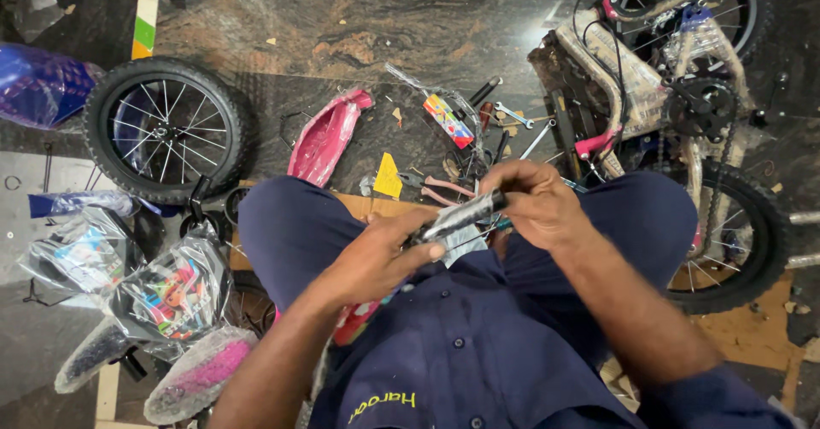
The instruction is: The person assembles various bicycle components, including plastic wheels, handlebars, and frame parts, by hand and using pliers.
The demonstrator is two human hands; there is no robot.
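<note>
Head view. At the centre of the frame the left hand [376, 262] and the right hand [534, 202] both close around one slim black part wrapped in clear plastic [457, 217], held level above the lap between the two knees of the dark blue trousers [299, 224]. The left hand's fingers are curled tight about the lower end; the right hand's fingers pinch the upper end, thumb over the top. By the look of the grip, the step in hand is stripping or working loose that wrapping — a judgement, since the fingers hide the seam. The next move calls for a steady hold at one end and a firm pull at the other.

Upper left: a loose spoked wheel [166, 130] lies flat on the dark floor. Upper centre: a pink mudguard [326, 138], with pliers [431, 185] and a small spanner [512, 114] just beside it among scattered fittings. Right side: a partly built child's bicycle [675, 96] (frame tubes wrapped in packing) — its rear wheel [735, 241] near the right knee. Lower left: bagged parts [175, 296].
</note>
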